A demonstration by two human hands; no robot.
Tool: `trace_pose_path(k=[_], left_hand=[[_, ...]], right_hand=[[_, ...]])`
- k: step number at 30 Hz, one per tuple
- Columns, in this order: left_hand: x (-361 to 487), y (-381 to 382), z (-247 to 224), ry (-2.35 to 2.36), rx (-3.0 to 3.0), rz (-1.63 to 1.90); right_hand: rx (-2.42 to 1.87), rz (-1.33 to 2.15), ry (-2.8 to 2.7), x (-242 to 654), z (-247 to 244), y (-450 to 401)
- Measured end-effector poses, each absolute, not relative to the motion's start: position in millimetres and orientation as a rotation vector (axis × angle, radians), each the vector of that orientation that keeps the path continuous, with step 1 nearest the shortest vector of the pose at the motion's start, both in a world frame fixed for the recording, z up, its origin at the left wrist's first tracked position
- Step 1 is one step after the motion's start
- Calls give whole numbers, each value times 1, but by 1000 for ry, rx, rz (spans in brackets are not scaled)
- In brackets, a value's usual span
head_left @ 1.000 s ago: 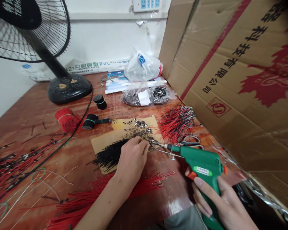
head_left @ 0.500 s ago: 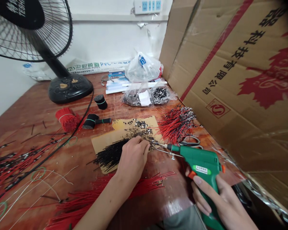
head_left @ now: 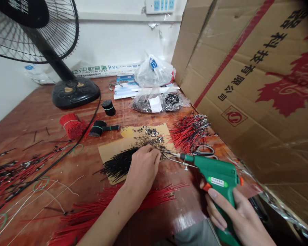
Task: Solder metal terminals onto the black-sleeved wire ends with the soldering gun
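My right hand [head_left: 231, 212] is wrapped around the handle of a green soldering gun [head_left: 217, 171], a finger at its orange trigger. The gun points left, and its metal tip and thin feed tube end beside the fingertips of my left hand [head_left: 145, 160]. That hand is closed in a pinch over a cardboard sheet [head_left: 110, 146]; what its fingers hold is hidden. Under and left of it lies a pile of black wires [head_left: 120, 164]. Small metal and black parts [head_left: 152, 131] are scattered just beyond. Red wires [head_left: 159, 196] lie beneath my left forearm.
Red wires with metal ends [head_left: 190, 131] are heaped on the right, by scissors [head_left: 204, 150]. A large cardboard box [head_left: 220, 68] walls off that side. Behind are bags of parts [head_left: 156, 102]. A fan [head_left: 75, 92] stands back left, its black cable crossing the table.
The view has shifted very slightly. Both hands and the soldering gun keep practically the same position over the cardboard.
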State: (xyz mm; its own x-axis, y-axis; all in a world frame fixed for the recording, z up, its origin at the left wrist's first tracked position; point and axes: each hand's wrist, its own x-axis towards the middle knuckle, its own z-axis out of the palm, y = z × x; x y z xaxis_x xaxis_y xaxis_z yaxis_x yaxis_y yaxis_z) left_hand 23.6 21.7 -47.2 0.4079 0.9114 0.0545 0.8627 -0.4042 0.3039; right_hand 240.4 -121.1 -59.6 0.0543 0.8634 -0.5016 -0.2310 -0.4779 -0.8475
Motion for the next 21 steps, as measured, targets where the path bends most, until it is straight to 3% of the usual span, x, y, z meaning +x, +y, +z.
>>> trace_pose_path(k=[21], left_hand=[[27,20,-54,1599,2476,522]], right_hand=[[-1361,1478,-568,234,-64,-128]])
